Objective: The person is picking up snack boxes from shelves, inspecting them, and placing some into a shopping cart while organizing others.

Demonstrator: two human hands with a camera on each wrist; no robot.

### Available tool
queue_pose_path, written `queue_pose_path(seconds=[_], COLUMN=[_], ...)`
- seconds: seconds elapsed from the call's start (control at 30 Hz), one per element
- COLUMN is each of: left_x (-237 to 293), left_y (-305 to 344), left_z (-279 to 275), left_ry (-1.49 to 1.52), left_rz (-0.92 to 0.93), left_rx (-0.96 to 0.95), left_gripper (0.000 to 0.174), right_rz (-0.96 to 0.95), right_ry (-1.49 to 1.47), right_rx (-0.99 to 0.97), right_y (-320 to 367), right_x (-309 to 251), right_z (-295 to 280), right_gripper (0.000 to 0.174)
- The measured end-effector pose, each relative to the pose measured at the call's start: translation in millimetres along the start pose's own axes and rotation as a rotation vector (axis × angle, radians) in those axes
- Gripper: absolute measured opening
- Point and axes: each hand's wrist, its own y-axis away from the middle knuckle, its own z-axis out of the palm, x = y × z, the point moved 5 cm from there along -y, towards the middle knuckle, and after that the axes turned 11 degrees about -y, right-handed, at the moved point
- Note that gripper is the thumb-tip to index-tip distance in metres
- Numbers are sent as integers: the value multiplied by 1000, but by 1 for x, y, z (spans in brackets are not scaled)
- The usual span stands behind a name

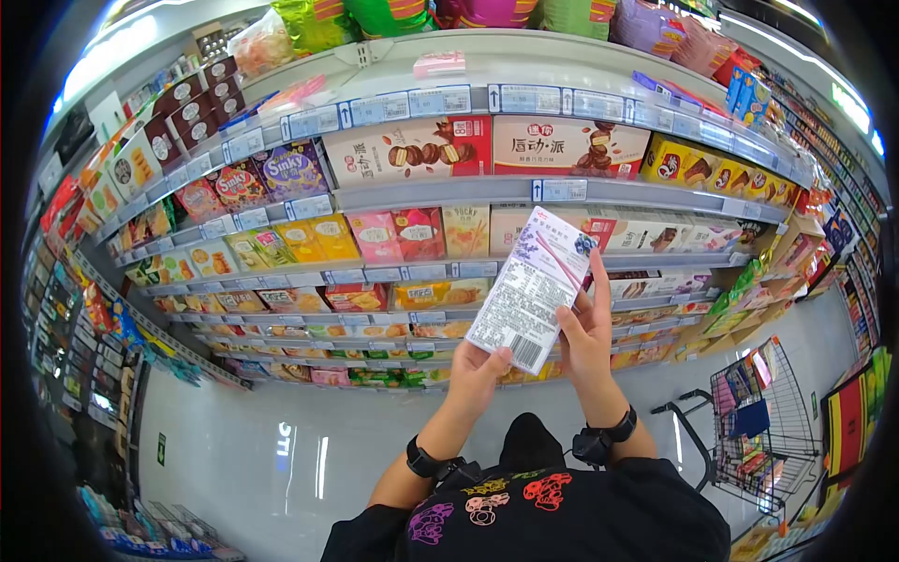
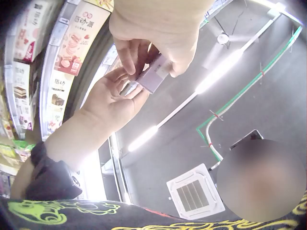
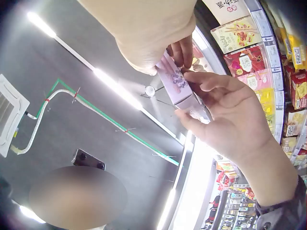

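Note:
A flat, pale purple snack box [image 1: 534, 292] is held up before the shelves, its back tilted toward the head camera. Small print and a barcode cover that face, with thin sticks, blueberries and purple flowers pictured on it. My left hand [image 1: 479, 377] grips the lower left corner, thumb on the printed face. On the right edge, my right hand [image 1: 587, 339] holds the box with its thumb on the front. The left wrist view shows a narrow side of the box [image 2: 154, 75] between both hands; the right wrist view shows a flowered edge [image 3: 173, 82].
Store shelves [image 1: 412, 194] full of boxed biscuits curve across the front, with price tags along their edges. A shopping cart [image 1: 763, 421] holding several packages stands at the right. Bagged snacks [image 1: 389, 14] line the top shelf.

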Motion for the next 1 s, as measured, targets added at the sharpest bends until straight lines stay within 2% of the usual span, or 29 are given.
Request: queue_pose_path(seconds=[0.23,0.47,0.6,0.73,0.8,0.97,1.0], left_x=[-11,-21,-5,1,1,-1,0], left_y=[-31,-68,-85,-96,-96,-92,-91], left_z=[10,23,49,64,68,70,70], left_ry=[-67,-125,-154,-218,-301,-275,-303], left_rz=[40,-13,2,31,38,11,66], left_rx=[31,12,-22,-92,-137,-173,-184], left_gripper=[46,55,60,65,67,69,69], right_rz=[24,63,38,-44,-13,12,23], right_ry=[-8,-94,-71,30,-22,-15,-14], right_rx=[26,21,5,-33,-39,-63,-76], right_y=[-24,-59,-76,-85,-81,-75,-73], right_x=[0,-3,-18,-14,-14,-7,-8], right_z=[-24,-48,-49,-71,-69,-69,-62], right_gripper=[83,85,73,78,77,72,68])
